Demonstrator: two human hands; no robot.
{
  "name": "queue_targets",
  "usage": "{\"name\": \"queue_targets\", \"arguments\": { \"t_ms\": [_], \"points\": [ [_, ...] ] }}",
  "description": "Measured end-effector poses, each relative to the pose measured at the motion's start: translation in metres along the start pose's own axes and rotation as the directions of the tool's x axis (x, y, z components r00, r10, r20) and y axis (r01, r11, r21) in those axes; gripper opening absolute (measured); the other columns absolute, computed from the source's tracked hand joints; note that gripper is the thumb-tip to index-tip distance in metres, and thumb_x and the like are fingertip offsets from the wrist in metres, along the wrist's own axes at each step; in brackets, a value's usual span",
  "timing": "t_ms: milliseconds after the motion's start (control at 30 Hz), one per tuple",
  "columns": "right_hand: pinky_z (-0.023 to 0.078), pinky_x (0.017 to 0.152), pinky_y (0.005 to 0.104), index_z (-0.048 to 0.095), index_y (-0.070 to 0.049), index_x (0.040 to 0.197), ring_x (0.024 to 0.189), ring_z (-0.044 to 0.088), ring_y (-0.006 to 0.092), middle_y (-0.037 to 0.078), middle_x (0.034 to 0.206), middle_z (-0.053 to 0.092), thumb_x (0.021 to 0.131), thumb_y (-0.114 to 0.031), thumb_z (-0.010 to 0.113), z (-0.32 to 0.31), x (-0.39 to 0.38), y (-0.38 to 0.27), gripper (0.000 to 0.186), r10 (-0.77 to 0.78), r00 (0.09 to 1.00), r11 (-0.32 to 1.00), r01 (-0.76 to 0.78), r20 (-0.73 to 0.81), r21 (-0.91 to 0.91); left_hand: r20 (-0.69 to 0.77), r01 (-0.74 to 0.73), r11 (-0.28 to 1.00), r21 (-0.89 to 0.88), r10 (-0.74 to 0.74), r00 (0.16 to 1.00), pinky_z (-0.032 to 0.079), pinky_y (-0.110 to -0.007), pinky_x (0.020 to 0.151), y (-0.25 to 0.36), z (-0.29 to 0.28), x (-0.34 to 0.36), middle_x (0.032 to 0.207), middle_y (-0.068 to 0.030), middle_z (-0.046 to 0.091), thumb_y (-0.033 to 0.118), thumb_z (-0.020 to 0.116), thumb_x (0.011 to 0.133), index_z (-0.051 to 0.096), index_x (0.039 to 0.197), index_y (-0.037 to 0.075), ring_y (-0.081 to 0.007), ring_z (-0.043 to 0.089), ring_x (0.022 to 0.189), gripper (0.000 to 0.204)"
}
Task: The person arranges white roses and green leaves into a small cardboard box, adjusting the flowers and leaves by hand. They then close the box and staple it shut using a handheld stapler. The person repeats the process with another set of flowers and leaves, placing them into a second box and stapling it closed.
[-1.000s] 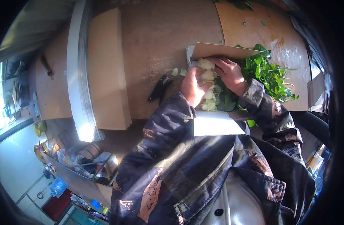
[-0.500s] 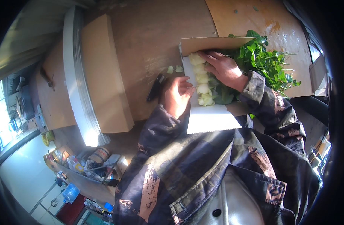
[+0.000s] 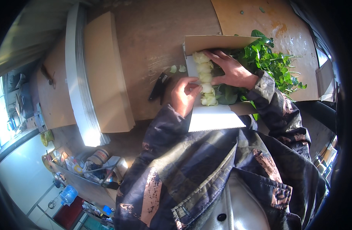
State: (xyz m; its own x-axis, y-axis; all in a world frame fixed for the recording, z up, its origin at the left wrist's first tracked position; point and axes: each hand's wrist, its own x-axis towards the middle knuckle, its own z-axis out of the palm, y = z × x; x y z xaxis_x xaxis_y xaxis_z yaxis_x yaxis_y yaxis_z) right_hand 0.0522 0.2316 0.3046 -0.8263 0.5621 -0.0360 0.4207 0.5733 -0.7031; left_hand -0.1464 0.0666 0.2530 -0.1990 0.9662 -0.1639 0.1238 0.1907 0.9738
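Observation:
A row of creamy white roses (image 3: 205, 68) lies on a white-faced cardboard sheet (image 3: 214, 118), the blooms lined up along its left part. Their leafy green stems (image 3: 260, 55) stretch to the right. My left hand (image 3: 184, 96) is at the left side of the blooms, fingers bent, with thumb and fingertips against one rose in the lower half of the row. Across the upper blooms and leaves rests my right hand (image 3: 237, 74), its fingers spread and the thumb apart. The sheet's brown flap (image 3: 220, 43) stands up behind the roses.
Loose petals (image 3: 178, 69) and a black, flat object (image 3: 159, 87) lie left of the roses. Further left stands a stack of cardboard sheets (image 3: 109, 76). A box of odds and ends (image 3: 87, 168) sits at the lower left.
My left hand has moved slightly in against the roses. My right thumb has spread lower along the row, showing more of the blooms.

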Motion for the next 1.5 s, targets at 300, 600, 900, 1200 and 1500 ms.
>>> {"name": "queue_targets", "arguments": {
  "t_ms": [300, 600, 900, 1200, 1500],
  "points": [
    [0.047, 0.112, 0.0461, 0.034, -0.015, 0.164, 0.136, 0.052, 0.0427, 0.019, 0.153, 0.049, 0.066, -0.005, 0.084, 0.008, -0.001, 0.006, 0.111, 0.017, 0.999, 0.991, -0.022, -0.039, -0.133, 0.018, -0.029, 0.999, 0.032, 0.028, 0.999, 0.060, -0.032, 0.078, 0.003, 0.010, 0.008, 0.098, -0.0090, 0.072, 0.003, 0.083, 0.087, 0.068, 0.108, 0.001, -0.0177, 0.072, 0.089, 0.026],
    [0.049, 0.110, 0.0450, 0.040, -0.016, 0.161, 0.132, 0.055, 0.0407, 0.017, 0.147, 0.054, 0.065, -0.003, 0.084, 0.010, -0.007, -0.003, 0.107, 0.041, 0.996, 0.987, -0.053, -0.085, -0.150, 0.028, -0.039, 0.989, 0.141, 0.035, 0.999, 0.059, -0.032, 0.074, 0.020, 0.014, 0.007, 0.090, -0.0089, 0.071, 0.003, 0.086, 0.081, 0.068, 0.098, 0.003, -0.0191, 0.072, 0.080, 0.024],
    [0.049, 0.111, 0.0437, 0.041, -0.016, 0.160, 0.133, 0.055, 0.0405, 0.017, 0.148, 0.054, 0.066, -0.002, 0.083, 0.007, -0.010, -0.007, 0.105, 0.087, 0.992, 0.987, -0.098, -0.088, -0.125, 0.001, -0.059, 0.995, 0.081, 0.059, 0.998, 0.059, -0.034, 0.073, 0.011, 0.025, 0.007, 0.088, -0.0090, 0.070, 0.004, 0.087, 0.079, 0.067, 0.096, 0.004, -0.0203, 0.072, 0.078, 0.025],
    [0.049, 0.110, 0.0442, 0.042, -0.014, 0.159, 0.131, 0.056, 0.0410, 0.019, 0.145, 0.055, 0.069, -0.004, 0.083, 0.006, -0.011, -0.003, 0.100, 0.141, 0.985, 0.985, -0.149, -0.097, -0.089, -0.045, 0.048, 0.999, 0.005, -0.048, 0.998, 0.058, -0.031, 0.079, -0.007, 0.007, 0.018, 0.096, -0.0089, 0.074, 0.011, 0.081, 0.092, 0.071, 0.109, 0.004, -0.0170, 0.072, 0.086, 0.021],
    [0.050, 0.109, 0.0445, 0.043, -0.013, 0.159, 0.130, 0.057, 0.0411, 0.019, 0.145, 0.055, 0.067, -0.004, 0.082, 0.001, -0.010, 0.006, 0.100, 0.151, 0.985, 0.981, -0.159, -0.079, -0.113, -0.172, -0.167, 0.986, 0.020, 0.168, 0.971, 0.059, -0.034, 0.097, 0.011, -0.022, 0.034, 0.123, -0.0110, 0.072, 0.011, 0.074, 0.100, 0.070, 0.124, 0.001, -0.0187, 0.071, 0.107, 0.026]
  ]
}}
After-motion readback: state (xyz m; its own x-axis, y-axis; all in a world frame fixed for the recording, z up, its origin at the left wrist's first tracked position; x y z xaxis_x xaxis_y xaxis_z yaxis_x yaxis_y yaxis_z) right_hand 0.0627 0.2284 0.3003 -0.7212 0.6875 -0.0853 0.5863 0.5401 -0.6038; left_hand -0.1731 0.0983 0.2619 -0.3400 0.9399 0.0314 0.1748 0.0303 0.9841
